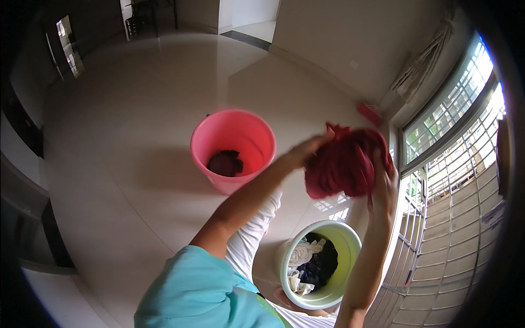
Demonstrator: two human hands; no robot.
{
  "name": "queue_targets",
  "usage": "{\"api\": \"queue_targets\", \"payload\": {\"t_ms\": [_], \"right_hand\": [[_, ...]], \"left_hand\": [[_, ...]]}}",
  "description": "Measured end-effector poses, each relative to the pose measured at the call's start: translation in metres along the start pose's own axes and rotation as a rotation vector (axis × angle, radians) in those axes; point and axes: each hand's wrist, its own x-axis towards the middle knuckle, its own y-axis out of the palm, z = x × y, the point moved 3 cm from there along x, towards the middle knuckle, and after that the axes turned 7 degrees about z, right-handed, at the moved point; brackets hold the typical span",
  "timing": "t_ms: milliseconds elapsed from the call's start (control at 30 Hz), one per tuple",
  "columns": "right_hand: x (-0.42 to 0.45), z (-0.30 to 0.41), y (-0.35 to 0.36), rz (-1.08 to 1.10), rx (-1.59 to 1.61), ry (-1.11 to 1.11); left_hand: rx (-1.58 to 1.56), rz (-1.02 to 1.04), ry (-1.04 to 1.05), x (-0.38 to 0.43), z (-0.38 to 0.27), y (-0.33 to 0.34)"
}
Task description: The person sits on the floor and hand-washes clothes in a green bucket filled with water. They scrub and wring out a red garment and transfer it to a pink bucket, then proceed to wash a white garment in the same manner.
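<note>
Both my hands hold a bunched dark red cloth (340,168) in the air, beside the window. My left hand (313,147) grips its left side and is slightly blurred. On the right side, my right hand (384,176) has its fingers partly hidden by the fabric. Beyond my left forearm stands a pink plastic bucket (254,143) with a dark piece of cloth (225,163) at its bottom. Close to my legs is a pale green bucket (346,266). White cloth (303,254) and black cloth (324,262) lie inside it.
Glossy tiles cover the floor (123,123). A barred window (451,176) runs along the right, with a gathered curtain (426,61) beside it. A red dustpan or broom head (370,113) rests by the wall corner. A doorway (252,24) opens at the back.
</note>
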Motion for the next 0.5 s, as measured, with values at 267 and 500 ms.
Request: {"api": "queue_targets", "payload": {"t_ms": [267,500], "right_hand": [[0.117,-0.07,0.136,0.212,0.191,0.039],[0.102,-0.206,0.115,0.455,-0.233,0.472]], "left_hand": [[1.259,-0.436,0.329,-0.11,-0.138,-0.083],[1.565,-0.596,-0.336,-0.176,-0.13,-0.203]]}}
